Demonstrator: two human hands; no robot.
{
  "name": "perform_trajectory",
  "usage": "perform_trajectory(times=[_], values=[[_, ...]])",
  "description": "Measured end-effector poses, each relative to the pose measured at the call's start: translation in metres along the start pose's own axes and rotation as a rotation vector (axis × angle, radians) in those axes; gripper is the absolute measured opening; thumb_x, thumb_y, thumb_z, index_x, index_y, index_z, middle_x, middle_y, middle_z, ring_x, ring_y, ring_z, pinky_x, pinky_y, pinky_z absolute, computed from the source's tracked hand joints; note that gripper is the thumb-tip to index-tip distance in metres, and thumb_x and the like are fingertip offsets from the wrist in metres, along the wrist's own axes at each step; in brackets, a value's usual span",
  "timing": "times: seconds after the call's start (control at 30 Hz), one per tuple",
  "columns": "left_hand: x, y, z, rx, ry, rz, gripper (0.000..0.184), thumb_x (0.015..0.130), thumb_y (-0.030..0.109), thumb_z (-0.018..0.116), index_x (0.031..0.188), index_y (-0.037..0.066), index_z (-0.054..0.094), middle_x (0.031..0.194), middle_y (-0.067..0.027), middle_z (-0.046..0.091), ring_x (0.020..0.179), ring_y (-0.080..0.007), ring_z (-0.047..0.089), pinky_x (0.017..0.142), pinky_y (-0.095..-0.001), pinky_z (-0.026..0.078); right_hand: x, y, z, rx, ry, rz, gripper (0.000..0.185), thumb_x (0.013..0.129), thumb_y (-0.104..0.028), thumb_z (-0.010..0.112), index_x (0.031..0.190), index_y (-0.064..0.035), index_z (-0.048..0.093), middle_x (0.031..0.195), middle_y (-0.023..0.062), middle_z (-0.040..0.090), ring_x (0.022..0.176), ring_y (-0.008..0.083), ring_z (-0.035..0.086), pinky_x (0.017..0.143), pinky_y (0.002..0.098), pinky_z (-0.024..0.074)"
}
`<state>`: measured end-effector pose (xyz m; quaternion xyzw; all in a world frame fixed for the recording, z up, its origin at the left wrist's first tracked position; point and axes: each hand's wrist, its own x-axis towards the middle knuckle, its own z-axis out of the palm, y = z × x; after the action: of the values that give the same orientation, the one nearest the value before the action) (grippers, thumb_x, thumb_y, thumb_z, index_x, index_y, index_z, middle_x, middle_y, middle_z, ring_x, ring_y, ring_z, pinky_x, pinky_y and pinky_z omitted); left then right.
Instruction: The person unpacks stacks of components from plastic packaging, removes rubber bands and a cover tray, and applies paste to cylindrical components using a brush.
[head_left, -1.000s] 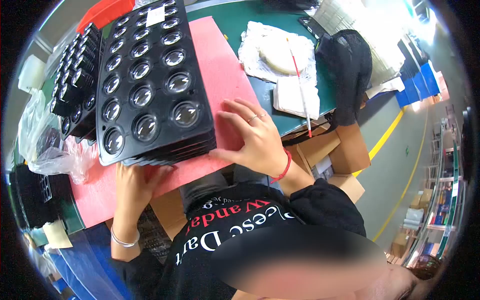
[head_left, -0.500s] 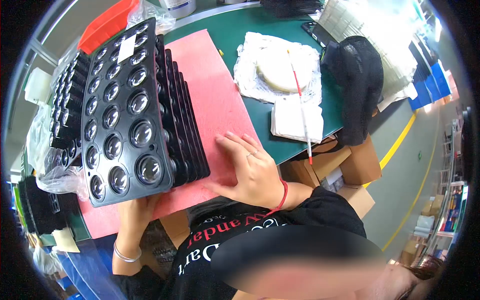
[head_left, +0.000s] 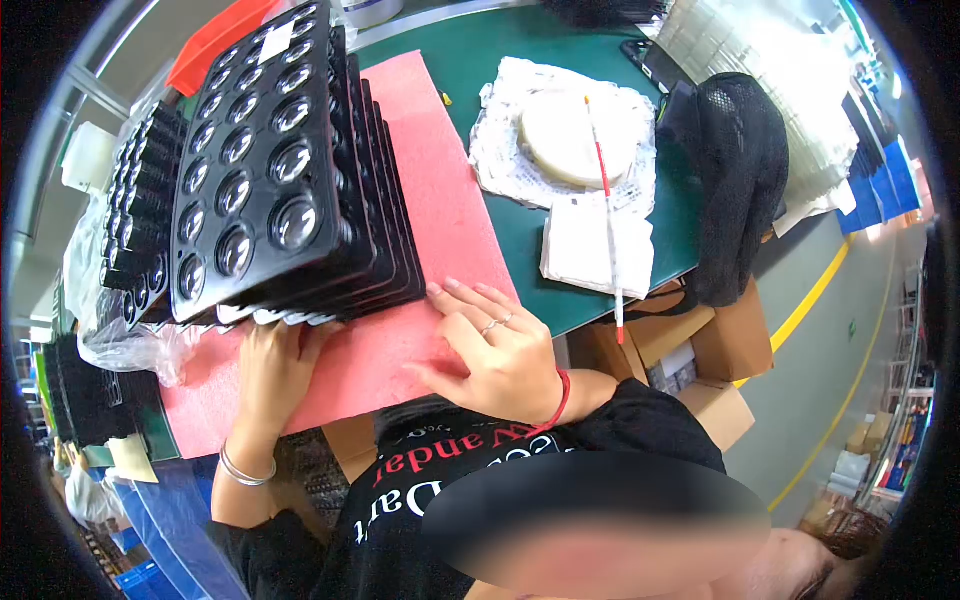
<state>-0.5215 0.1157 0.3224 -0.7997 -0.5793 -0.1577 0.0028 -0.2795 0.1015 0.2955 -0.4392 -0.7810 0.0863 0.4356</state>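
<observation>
A tall stack of black trays with round clear lenses (head_left: 235, 195) leans on a pink foam sheet (head_left: 440, 190), its layers fanned out at the right side. My left hand (head_left: 272, 365), with a silver bracelet, is at the stack's near edge; the fingertips are hidden beneath that edge, so its grip is unclear. My right hand (head_left: 495, 350), with a ring and a red band, rests on the foam just right of the stack's near corner, fingers spread and holding nothing. A small white label (head_left: 275, 42) lies on the top tray.
More lens trays (head_left: 145, 200) stand at the left, beside a plastic bag (head_left: 125, 340) and a red bin (head_left: 215, 45). To the right are a round pale disc (head_left: 575, 135) on white cloth, a red-and-white stick (head_left: 605, 190), a black mesh item (head_left: 740, 180) and an open carton (head_left: 735, 335).
The tray stack first tilted and fanned out leftward, then its near edge shifted away from my body. My right hand stays spread on the foam, now slightly clear of the stack.
</observation>
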Motion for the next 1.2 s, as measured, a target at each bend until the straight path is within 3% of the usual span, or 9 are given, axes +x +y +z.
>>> perform_trajectory(times=[0.03, 0.27, 0.7, 0.87, 0.9, 1.07, 1.1, 1.13, 1.2], values=[[0.003, 0.002, -0.001, 0.049, -0.069, -0.061, 0.025, 0.079, 0.027, 0.068, 0.082, 0.003, 0.066, 0.078, -0.019, 0.061, 0.071, -0.0379, 0.057, 0.064, -0.0449, 0.045, 0.0, 0.0, 0.0, 0.001, 0.0, -0.002, 0.034, 0.067, -0.031, 0.077, 0.075, -0.004, 0.058, 0.108, 0.0146, 0.065, 0.102, 0.0273, 0.063, 0.089, 0.0381, 0.0487], [0.028, 0.004, 0.017, 0.077, 0.179, 0.057, 0.029, 0.075, 0.031, 0.071, 0.076, 0.003, 0.066, 0.079, -0.0161, 0.059, 0.07, -0.034, 0.058, 0.062, -0.0423, 0.047, -0.001, 0.004, -0.002, 0.041, -0.014, 0.003, 0.033, 0.067, -0.03, 0.078, 0.073, -0.0046, 0.058, 0.106, 0.0133, 0.066, 0.1, 0.0262, 0.064, 0.088, 0.0379, 0.0492], [0.026, 0.012, 0.016, 0.11, 0.173, 0.057, 0.038, 0.08, 0.037, 0.065, 0.093, 0.002, 0.063, 0.092, -0.0143, 0.061, 0.073, -0.0314, 0.061, 0.062, -0.0411, 0.05, 0.0, -0.001, 0.002, 0.003, -0.003, -0.004, 0.022, 0.071, -0.021, 0.074, 0.073, -0.0046, 0.059, 0.099, 0.012, 0.068, 0.094, 0.0285, 0.065, 0.084, 0.0373, 0.051], [-0.008, 0.04, -0.019, 0.188, -0.047, 0.059, 0.044, 0.079, 0.033, 0.063, 0.105, -0.002, 0.057, 0.099, -0.0142, 0.059, 0.091, -0.0258, 0.06, 0.075, -0.0345, 0.048, 0.007, -0.023, -0.014, -0.042, -0.064, 0.081, 0.019, 0.071, -0.016, 0.074, 0.076, -0.0036, 0.061, 0.089, 0.0101, 0.069, 0.081, 0.0276, 0.067, 0.071, 0.0329, 0.0524], [-0.021, 0.039, -0.013, 0.154, -0.039, 0.039, 0.052, 0.078, 0.034, 0.063, 0.115, -0.001, 0.053, 0.111, -0.0145, 0.056, 0.101, -0.0268, 0.055, 0.087, -0.0372, 0.043, 0.01, -0.028, -0.02, -0.045, 0.011, -0.002, 0.016, 0.072, -0.014, 0.072, 0.079, -0.0031, 0.062, 0.086, 0.0102, 0.068, 0.077, 0.0256, 0.067, 0.069, 0.0317, 0.0522], [-0.053, 0.034, 0.015, 0.082, 0.214, 0.063, 0.06, 0.078, 0.036, 0.063, 0.125, 0.001, 0.049, 0.126, -0.0141, 0.049, 0.114, -0.0281, 0.047, 0.096, -0.0453, 0.035, 0.051, -0.075, -0.063, -0.113, 0.175, -0.225, 0.014, 0.076, -0.008, 0.066, 0.088, -0.0005, 0.064, 0.082, 0.0101, 0.068, 0.076, 0.0195, 0.066, 0.07, 0.029, 0.0509], [-0.055, 0.033, 0.017, 0.039, 0.25, 0.047, 0.062, 0.079, 0.036, 0.062, 0.127, 0.001, 0.047, 0.13, -0.0136, 0.047, 0.117, -0.0282, 0.044, 0.099, -0.0472, 0.033, 0.068, -0.079, -0.068, -0.141, 0.199, -0.247, 0.017, 0.078, -0.009, 0.066, 0.092, 0.0003, 0.063, 0.082, 0.0104, 0.067, 0.075, 0.0178, 0.065, 0.069, 0.0277, 0.0498], [-0.058, 0.033, 0.018, 0.011, 0.244, 0.037, 0.06, 0.08, 0.036, 0.061, 0.127, 0.001, 0.048, 0.131, -0.0137, 0.047, 0.12, -0.0286, 0.043, 0.1, -0.0468, 0.031, 0.088, -0.089, -0.071, -0.114, 0.204, -0.142, 0.024, 0.071, -0.019, 0.074, 0.086, -0.0044, 0.061, 0.083, 0.0106, 0.065, 0.075, 0.0261, 0.064, 0.066, 0.0333, 0.0496], [-0.059, 0.032, 0.019, -0.02, 0.269, 0.035, 0.059, 0.08, 0.036, 0.061, 0.127, 0.002, 0.048, 0.131, -0.0139, 0.047, 0.12, -0.0285, 0.043, 0.1, -0.0468, 0.031, 0.143, -0.087, -0.079, -0.285, 0.133, -0.311, 0.04, 0.074, -0.032, 0.071, 0.101, -0.0072, 0.058, 0.096, 0.0114, 0.064, 0.091, 0.0286, 0.062, 0.08, 0.0386, 0.0466]])
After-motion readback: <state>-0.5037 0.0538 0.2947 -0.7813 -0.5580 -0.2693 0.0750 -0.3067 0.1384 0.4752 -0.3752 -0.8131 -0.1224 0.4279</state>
